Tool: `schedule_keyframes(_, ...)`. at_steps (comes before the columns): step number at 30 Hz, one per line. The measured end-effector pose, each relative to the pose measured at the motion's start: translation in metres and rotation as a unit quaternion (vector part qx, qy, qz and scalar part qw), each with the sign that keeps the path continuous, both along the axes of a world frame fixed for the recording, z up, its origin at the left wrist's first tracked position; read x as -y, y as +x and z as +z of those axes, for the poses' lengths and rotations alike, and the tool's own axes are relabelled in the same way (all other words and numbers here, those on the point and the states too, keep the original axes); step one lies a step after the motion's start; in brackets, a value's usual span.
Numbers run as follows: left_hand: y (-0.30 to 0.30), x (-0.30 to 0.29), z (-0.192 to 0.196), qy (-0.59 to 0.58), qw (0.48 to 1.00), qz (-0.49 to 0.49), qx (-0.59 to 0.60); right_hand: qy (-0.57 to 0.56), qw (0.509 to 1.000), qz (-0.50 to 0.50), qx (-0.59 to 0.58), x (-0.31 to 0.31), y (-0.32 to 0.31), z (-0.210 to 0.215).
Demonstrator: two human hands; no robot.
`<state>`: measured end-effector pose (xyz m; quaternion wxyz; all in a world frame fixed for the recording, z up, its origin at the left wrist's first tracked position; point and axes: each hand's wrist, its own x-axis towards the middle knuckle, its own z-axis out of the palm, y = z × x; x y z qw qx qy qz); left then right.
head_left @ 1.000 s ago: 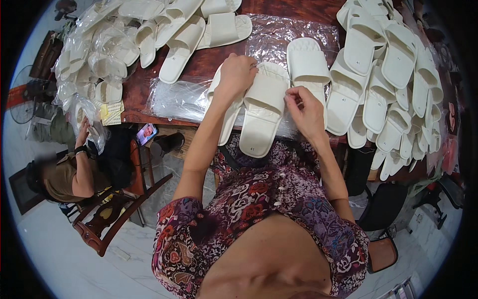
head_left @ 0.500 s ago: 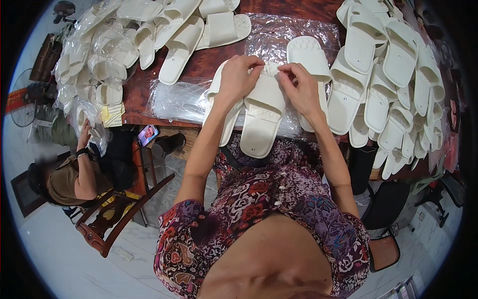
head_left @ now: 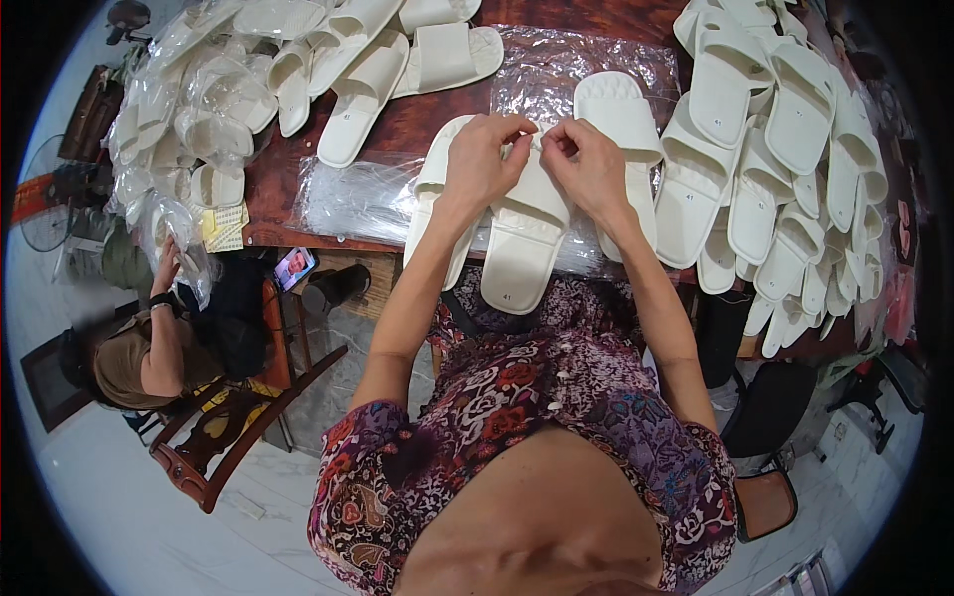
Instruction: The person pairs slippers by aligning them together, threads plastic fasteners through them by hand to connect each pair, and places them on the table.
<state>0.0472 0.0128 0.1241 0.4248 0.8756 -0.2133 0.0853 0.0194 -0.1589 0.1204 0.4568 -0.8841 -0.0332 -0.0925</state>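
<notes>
A cream slide slipper lies in front of me, its sole end reaching past the table's near edge. My left hand bends over its far end, thumb and fingers pinched together. Close beside it, my right hand pinches in the same way, the fingertips of both hands almost meeting above the slipper. Whatever they pinch is too small to make out. Another cream slipper lies to the left, partly under my left wrist. To the right, a third slipper lies partly behind my right hand.
Clear plastic bags lie flat on the dark red table, and a crinkled plastic sheet lies farther back. Bagged slippers pile up at left, loose slippers at right. A seated person handles a bagged slipper at left.
My right hand has moved left, up to my left hand, and the gap between their fingertips has narrowed. The slippers have hardly moved.
</notes>
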Motion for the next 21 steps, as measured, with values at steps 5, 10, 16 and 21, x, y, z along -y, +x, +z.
schedule_keyframes(5, 0.001, -0.003, -0.008, 0.039, 0.998, -0.009, 0.044, -0.027, 0.999, 0.015, 0.032, -0.002, 0.0, -0.004)
schedule_keyframes(10, -0.001, -0.005, -0.003, 0.025, 0.998, -0.026, 0.052, -0.008, 1.0, 0.0, 0.019, 0.003, -0.006, -0.005)
schedule_keyframes(16, -0.012, -0.053, 0.002, -0.004, 0.997, 0.056, 0.048, -0.002, 1.0, 0.01, 0.021, 0.015, -0.03, 0.011)
schedule_keyframes(21, -0.029, -0.088, -0.007, -0.041, 0.995, 0.094, -0.016, -0.041, 0.998, 0.038, 0.03, 0.022, -0.06, 0.009)
